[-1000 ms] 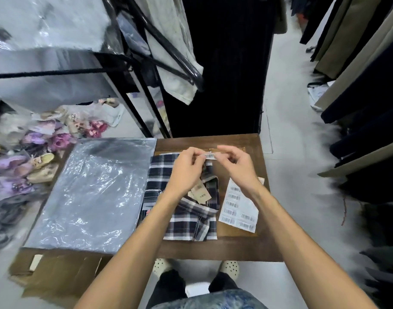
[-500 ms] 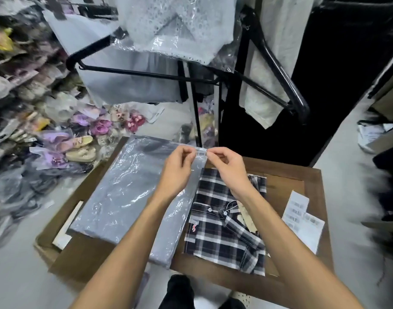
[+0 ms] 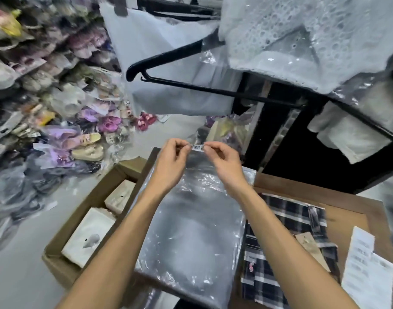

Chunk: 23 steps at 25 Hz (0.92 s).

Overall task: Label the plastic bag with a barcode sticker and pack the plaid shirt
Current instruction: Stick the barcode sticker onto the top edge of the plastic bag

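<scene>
A small white barcode sticker [image 3: 197, 147] is stretched between my left hand [image 3: 171, 162] and my right hand [image 3: 224, 162], each pinching one end. Both hands hover above the far end of the clear plastic bag [image 3: 191, 233], which lies flat on the brown table [image 3: 338, 197]. The folded dark plaid shirt [image 3: 287, 248] lies to the right of the bag, with a tan hang tag [image 3: 311, 246] on top. A white sheet of barcode stickers [image 3: 367, 270] rests at the table's right edge.
An open cardboard box [image 3: 84, 210] with white packets stands left of the table. Bagged shoes [image 3: 64, 121] are piled on the floor at left. Black hangers [image 3: 191, 85] and plastic-wrapped garments [image 3: 302, 41] hang overhead behind the table.
My hands carried the sticker leftward from above the plaid shirt to above the plastic bag's far end. The view swung left and tilted, bringing the cardboard box into sight.
</scene>
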Each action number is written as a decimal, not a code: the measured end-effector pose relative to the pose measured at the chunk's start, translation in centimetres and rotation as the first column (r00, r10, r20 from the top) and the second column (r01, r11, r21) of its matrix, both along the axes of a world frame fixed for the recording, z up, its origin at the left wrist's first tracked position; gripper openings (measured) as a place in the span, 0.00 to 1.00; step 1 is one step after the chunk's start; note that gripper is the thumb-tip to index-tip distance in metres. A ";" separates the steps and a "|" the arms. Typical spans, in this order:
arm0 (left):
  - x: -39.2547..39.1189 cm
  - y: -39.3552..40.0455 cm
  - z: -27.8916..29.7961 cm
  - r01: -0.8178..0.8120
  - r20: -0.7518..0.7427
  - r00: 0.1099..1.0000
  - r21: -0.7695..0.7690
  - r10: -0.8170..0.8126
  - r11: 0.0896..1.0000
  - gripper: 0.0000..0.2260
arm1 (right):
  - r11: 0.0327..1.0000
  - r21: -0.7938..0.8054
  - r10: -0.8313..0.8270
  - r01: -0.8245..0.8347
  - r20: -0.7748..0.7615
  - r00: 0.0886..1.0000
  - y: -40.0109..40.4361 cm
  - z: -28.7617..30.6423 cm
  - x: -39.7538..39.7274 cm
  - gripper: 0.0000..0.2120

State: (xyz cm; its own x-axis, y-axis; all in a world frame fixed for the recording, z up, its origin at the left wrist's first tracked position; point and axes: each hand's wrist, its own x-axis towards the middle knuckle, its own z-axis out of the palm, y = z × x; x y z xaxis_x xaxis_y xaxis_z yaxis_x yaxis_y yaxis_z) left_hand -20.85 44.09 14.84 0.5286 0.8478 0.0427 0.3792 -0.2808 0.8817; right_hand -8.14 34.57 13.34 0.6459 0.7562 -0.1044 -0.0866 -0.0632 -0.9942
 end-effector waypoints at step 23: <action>-3.8 11.5 -13.6 -0.045 -0.113 0.993 -0.275 0.014 0.960 0.17 | 0.957 -0.290 -0.073 0.032 -0.131 0.989 11.8 -12.6 -4.3 0.07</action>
State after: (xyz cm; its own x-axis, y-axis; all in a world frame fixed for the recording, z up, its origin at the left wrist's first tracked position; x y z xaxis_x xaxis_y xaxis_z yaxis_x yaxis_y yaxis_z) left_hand -24.61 55.64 1.29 0.4915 0.8334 -0.2526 0.4819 -0.0187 0.8760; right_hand -12.46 46.34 0.77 0.6476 0.6470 -0.4026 -0.2330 -0.3349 -0.9130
